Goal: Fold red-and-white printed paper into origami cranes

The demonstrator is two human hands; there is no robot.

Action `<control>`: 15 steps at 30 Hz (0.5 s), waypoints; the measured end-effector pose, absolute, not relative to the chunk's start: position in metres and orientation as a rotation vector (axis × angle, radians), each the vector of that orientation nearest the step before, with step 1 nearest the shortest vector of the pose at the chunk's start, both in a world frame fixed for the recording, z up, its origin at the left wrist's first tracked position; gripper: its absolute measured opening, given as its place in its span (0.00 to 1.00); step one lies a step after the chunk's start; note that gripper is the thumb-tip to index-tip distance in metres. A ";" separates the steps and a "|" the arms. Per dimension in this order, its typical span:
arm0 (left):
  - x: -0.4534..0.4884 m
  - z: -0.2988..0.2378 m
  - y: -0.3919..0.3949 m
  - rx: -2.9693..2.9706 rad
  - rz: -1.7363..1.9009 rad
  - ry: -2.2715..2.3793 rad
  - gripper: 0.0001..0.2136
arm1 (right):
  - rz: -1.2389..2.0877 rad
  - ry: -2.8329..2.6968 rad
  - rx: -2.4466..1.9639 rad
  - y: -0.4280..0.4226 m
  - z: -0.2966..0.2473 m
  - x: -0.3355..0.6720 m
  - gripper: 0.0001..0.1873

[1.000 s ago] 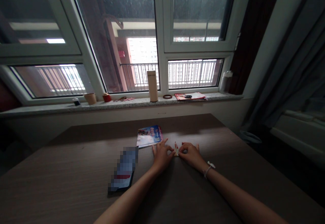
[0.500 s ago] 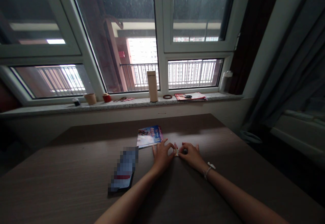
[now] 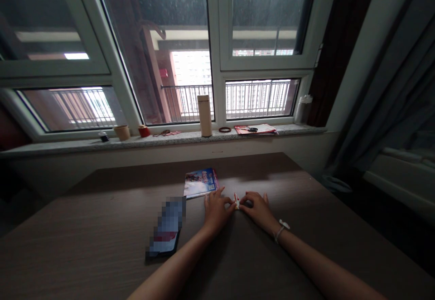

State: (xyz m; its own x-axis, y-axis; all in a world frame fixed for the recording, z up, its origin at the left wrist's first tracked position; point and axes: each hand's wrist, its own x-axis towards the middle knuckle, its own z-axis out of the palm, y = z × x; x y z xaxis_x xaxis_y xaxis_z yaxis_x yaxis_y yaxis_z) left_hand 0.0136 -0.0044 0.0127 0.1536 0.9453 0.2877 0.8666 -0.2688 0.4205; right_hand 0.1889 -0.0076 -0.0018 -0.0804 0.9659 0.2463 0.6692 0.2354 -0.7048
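Note:
A small piece of folded paper (image 3: 237, 200), white with red marks, is on the brown table between my two hands. My left hand (image 3: 218, 210) pinches its left side between thumb and index finger, the other fingers stretched forward. On the right side, my right hand (image 3: 256, 209) grips the paper in the same way, thumb against index finger. A bracelet with a white piece (image 3: 281, 228) circles my right wrist. The paper's lower folds are too small to make out.
Just beyond my left hand lies a stack of colourful printed sheets (image 3: 200, 182). A phone (image 3: 166, 229) rests left of my forearm. The windowsill holds a beige flask (image 3: 204, 115), a paper cup (image 3: 121, 132), a red spool (image 3: 144, 131), scissors (image 3: 251, 129) on papers and a clear bottle (image 3: 303, 109).
The fingers of both hands have shifted slightly on the folded paper, and its upper part now shows wider and more spread. The thumb and index finger of each hand are pressed flatter.

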 end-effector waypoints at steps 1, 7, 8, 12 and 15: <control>0.013 0.013 -0.004 2.268 0.753 1.797 0.06 | 0.535 -1.826 -1.505 -0.008 -0.002 0.189 0.07; 0.008 0.013 -0.004 2.301 0.726 1.787 0.08 | 0.455 -1.876 -1.522 -0.010 0.002 0.189 0.08; 0.008 0.013 -0.004 2.306 0.720 1.788 0.08 | 0.443 -1.888 -1.526 -0.010 0.003 0.189 0.08; 0.008 0.014 -0.004 2.319 0.694 1.784 0.08 | 0.405 -1.902 -1.549 -0.014 0.010 0.187 0.09; 0.007 0.015 -0.004 2.306 0.673 1.784 0.09 | 0.399 -1.908 -1.549 -0.015 0.013 0.186 0.09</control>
State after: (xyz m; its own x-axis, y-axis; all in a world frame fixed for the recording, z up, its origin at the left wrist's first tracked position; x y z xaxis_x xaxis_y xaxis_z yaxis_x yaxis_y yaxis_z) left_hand 0.0070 -0.0039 0.0154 0.1925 0.9474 0.2558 0.8802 -0.2820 0.3817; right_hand 0.1863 -0.0152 0.0126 -0.1003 0.9529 0.2861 0.7584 0.2593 -0.5980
